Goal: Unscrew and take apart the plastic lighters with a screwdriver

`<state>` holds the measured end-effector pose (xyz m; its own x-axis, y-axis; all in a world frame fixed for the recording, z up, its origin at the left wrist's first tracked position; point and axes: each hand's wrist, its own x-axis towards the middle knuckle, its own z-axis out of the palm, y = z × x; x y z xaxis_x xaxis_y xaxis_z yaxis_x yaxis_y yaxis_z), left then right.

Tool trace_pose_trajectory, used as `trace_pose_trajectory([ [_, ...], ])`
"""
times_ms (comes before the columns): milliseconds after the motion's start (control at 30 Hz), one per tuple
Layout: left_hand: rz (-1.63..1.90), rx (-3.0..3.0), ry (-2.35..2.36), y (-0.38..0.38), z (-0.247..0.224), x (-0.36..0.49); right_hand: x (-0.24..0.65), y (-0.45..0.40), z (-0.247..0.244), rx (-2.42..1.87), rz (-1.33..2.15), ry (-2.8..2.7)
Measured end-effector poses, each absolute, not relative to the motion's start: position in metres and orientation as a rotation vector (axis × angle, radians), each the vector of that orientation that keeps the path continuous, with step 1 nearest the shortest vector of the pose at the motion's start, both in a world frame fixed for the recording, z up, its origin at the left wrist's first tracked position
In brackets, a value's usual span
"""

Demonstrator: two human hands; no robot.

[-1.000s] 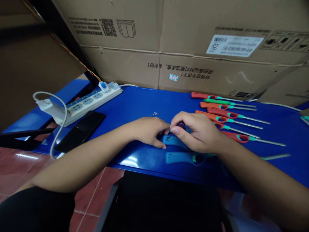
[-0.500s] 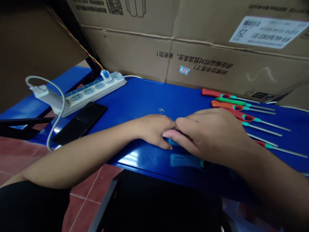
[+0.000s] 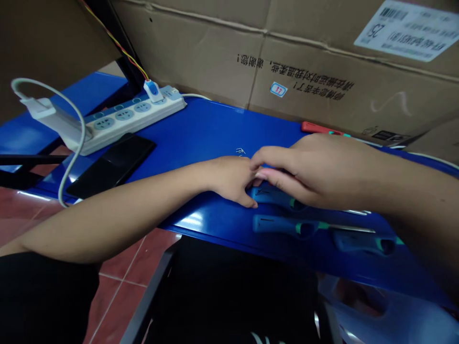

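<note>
My left hand (image 3: pixel 231 179) is around the handle end of a blue long-necked lighter (image 3: pixel 273 197) lying on the table. Its thumb lies along the near edge, while the other fingers curl mostly out of sight. My right hand (image 3: pixel 304 167) reaches over from the right, thumb and index finger closed against my left fingertips. Whatever is between them is too small or hidden to make out. Nearer the front edge lies a second blue lighter (image 3: pixel 278 224), its metal neck pointing right. A third blue lighter (image 3: pixel 360 242) is partly behind my right forearm.
A red lighter (image 3: pixel 317 127) lies by the cardboard box (image 3: pixel 201 52) at the back. Small whitish slivers or marks (image 3: pixel 240 151) show beyond my left hand. To the left are a power strip (image 3: pixel 132 119), a white cable (image 3: pixel 81 136) and a black phone-like slab (image 3: pixel 114 165).
My right fingers have straightened somewhat from a tighter fist, and that forearm has swung up, covering most of the back lighters and uncovering more of the front blue ones. The view has shifted slightly.
</note>
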<state>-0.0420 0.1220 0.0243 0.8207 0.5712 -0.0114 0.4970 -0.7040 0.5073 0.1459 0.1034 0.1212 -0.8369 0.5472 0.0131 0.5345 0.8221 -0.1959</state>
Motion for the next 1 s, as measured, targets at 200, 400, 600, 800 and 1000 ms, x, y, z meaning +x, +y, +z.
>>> trace_pose_trajectory([
  [200,0.18,2.545,0.774,0.123,0.026,-0.041,0.148,0.103,0.127,-0.785,0.34,-3.028],
  [400,0.178,2.528,0.771,0.123,0.025,-0.04,0.142,0.103,0.134,-0.833,0.204,-3.115],
  [600,0.095,2.539,0.826,0.122,0.029,-0.039,0.138,0.098,0.134,-0.978,0.006,-3.064],
  [800,0.127,2.546,0.821,0.122,0.031,-0.04,0.141,0.102,0.135,-0.801,0.219,-3.155],
  [1000,0.187,2.573,0.771,0.124,0.027,-0.04,0.142,0.1,0.134,-0.971,0.017,-3.12],
])
